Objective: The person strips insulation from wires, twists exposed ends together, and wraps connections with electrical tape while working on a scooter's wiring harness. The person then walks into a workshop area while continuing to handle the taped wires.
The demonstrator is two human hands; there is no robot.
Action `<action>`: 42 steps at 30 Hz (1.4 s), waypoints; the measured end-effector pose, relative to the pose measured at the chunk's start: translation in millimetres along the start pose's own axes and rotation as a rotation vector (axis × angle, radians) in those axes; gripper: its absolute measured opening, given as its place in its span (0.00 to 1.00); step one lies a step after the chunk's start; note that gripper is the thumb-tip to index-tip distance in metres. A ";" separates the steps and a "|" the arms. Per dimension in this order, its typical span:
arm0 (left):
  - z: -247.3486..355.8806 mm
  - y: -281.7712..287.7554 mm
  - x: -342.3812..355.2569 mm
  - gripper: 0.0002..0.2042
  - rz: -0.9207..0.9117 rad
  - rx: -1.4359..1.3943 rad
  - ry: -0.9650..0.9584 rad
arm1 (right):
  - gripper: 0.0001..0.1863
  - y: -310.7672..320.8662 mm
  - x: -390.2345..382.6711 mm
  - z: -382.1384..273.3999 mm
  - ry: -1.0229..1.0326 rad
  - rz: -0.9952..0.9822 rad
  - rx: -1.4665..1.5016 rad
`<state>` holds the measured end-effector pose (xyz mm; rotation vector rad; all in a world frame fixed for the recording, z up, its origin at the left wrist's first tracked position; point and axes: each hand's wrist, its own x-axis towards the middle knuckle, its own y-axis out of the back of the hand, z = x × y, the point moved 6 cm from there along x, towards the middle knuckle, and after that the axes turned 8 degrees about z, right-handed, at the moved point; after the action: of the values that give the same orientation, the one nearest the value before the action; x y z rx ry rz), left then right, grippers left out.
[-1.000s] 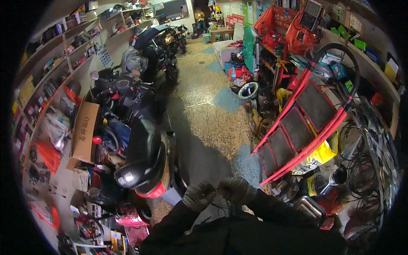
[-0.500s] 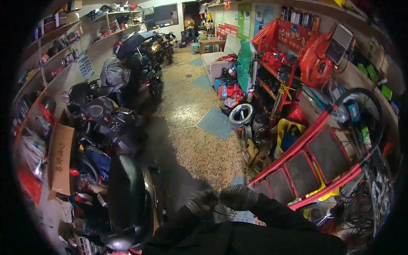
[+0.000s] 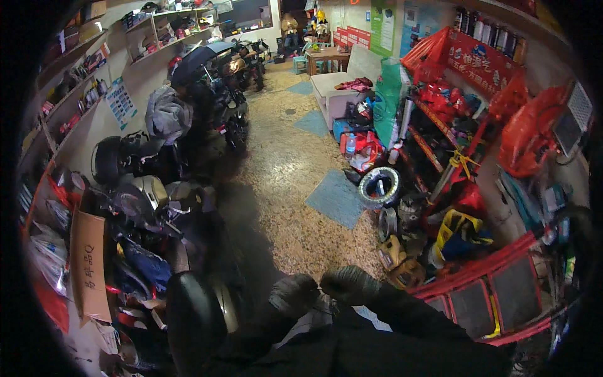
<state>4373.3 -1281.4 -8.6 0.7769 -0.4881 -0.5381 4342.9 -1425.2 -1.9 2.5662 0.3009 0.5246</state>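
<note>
My left hand point(image 3: 294, 295), in a dark grey glove, is held low in front of my body with its fingers curled in. Close beside it, my right hand point(image 3: 350, 286) wears a similar glove and is closed too, its knuckles uppermost. The two almost touch. Whatever they may hold is hidden beneath the fingers. To the left of my hands is a black motorbike seat point(image 3: 193, 308). A red metal frame with dark mesh panels point(image 3: 468, 305) lies slanted to the right of my right forearm.
Motorbikes point(image 3: 141, 195) line the left side, with a cardboard box point(image 3: 91, 267) near them. The speckled floor point(image 3: 282, 207) runs down the middle. On the right are a wrapped tyre point(image 3: 379, 187), bags and red-draped shelves. A sofa point(image 3: 336, 94) and a wooden table point(image 3: 326, 56) stand farther back.
The view has shifted forward and left, so the red frame now sits lower and farther right. My hands stay close together, still closed, slightly higher and farther apart from the frame.
</note>
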 end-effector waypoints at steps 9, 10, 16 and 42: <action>-55.6 51.2 156.2 0.05 0.173 -0.234 0.003 | 0.06 64.3 164.7 80.2 0.244 -0.241 -0.243; -65.9 53.5 173.1 0.06 0.201 -0.435 0.110 | 0.07 69.6 178.4 87.0 0.273 -0.303 -0.304; -128.2 58.2 239.0 0.08 0.217 -0.329 0.434 | 0.09 111.4 258.8 133.2 0.286 -0.132 -0.160; -428.4 171.9 510.6 0.18 0.573 -1.583 0.427 | 0.06 109.8 632.9 287.3 0.023 -0.046 0.081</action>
<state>5061.0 -1270.8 -35.0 -0.7612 0.1984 -0.0839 5045.9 -1449.0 19.3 2.6260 0.3960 0.5355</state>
